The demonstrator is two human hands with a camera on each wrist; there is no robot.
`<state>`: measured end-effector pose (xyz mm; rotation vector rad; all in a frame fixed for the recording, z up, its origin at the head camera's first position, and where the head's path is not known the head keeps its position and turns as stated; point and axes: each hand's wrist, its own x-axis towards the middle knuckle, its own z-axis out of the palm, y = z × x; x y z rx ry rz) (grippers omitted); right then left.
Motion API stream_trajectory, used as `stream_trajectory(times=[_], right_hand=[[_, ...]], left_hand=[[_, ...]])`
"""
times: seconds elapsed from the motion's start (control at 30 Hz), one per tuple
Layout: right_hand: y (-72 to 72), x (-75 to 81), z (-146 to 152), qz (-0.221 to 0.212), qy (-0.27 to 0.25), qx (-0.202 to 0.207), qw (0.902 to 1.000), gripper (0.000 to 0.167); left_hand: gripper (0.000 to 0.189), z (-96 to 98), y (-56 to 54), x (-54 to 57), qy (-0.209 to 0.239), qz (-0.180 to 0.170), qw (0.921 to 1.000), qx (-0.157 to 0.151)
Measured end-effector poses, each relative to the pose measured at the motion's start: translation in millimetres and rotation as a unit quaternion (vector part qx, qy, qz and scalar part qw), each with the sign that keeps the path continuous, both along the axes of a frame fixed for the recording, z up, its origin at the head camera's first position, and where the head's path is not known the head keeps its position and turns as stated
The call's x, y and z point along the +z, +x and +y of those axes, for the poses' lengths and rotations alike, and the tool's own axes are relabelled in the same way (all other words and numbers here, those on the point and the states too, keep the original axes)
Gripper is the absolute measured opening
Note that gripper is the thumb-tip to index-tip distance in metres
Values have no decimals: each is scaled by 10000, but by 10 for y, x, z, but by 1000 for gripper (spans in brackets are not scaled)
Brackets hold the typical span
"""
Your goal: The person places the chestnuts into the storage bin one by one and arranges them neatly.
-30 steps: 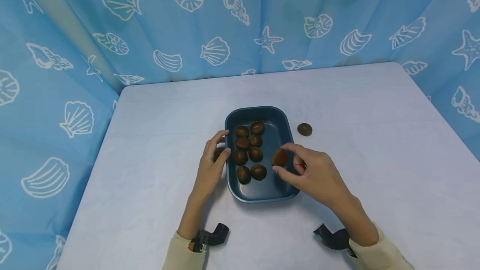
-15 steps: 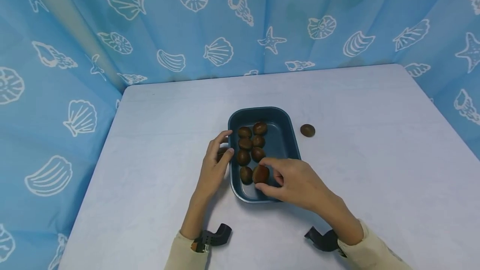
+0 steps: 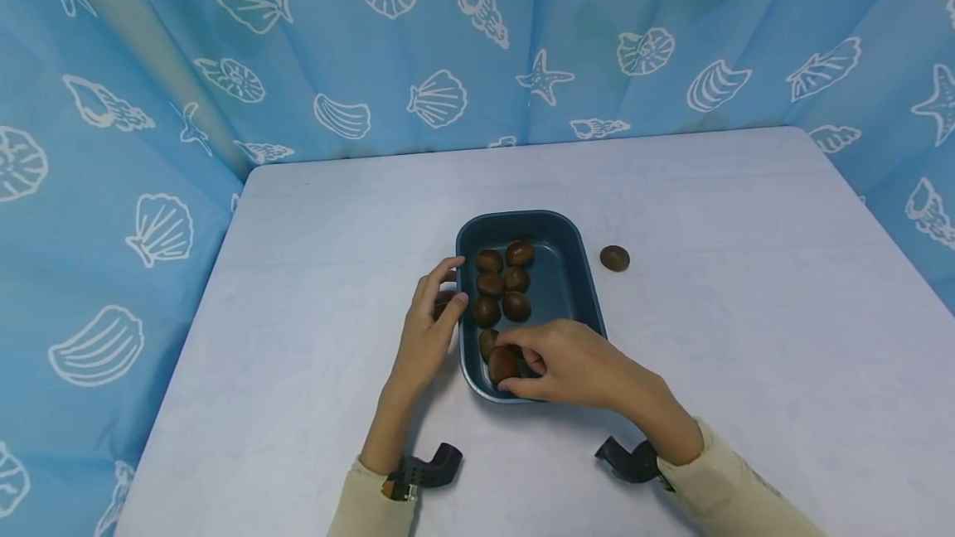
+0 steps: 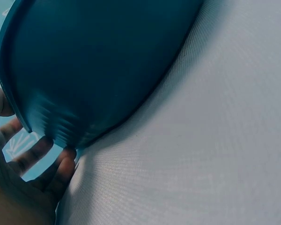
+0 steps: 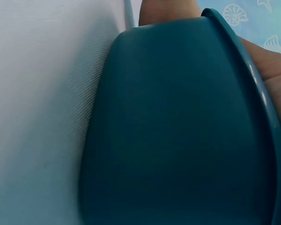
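Several brown chestnuts (image 3: 490, 284) lie in two rough columns along the left side of a dark blue tray (image 3: 563, 272). My right hand (image 3: 570, 363) pinches one chestnut (image 3: 503, 365) between thumb and fingertips, low over the tray's near end, and partly covers the nuts there. My left hand (image 3: 429, 326) touches the tray's left side with bent, spread fingers, their tips (image 4: 68, 153) against the outer wall in the left wrist view. A dark brown patch shows between its thumb and fingers; I cannot tell what it is. The right wrist view shows the tray's outer wall, not the held chestnut.
One loose chestnut (image 3: 615, 258) lies on the white-covered table (image 3: 358, 230), just right of the tray. A blue shell-print curtain (image 3: 440, 48) hangs behind the table and at both sides. Black devices (image 3: 434, 467) are strapped on both wrists.
My right hand has carried the pinched chestnut leftward and toward the near end of the tray, beside the nearest nuts. My left hand stays at the tray's left side.
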<state>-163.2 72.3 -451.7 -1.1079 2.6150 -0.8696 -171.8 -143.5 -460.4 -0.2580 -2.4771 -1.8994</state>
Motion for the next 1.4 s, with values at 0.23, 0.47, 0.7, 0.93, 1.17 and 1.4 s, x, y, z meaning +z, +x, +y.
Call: stream_trajectory(times=[0.23,0.47,0.7,0.93,1.17,1.4], right_hand=[[-88,-39,-10,-713,-142,604,9955,38],[-122,-51,-45,-543,150,758,9955,36],[-91,-76,-23,-150,-10,562,9983,27],[-26,-125,110,498,-1481,-49,9877,21],[-109,-139,313,1481,-2413,-932,9546,26],[-242,-212,582,1825,-2590,-2160,9235,24]], left_hand=[[46,20,4,9,-19,28,10000,-9],[46,32,-14,14,-75,17,10000,-21],[47,53,-11,3,-61,54,10000,-29],[48,73,13,-24,-97,-50,9999,-31],[47,62,33,-15,-89,-61,9999,64],[47,55,19,15,-214,-36,9997,109]])
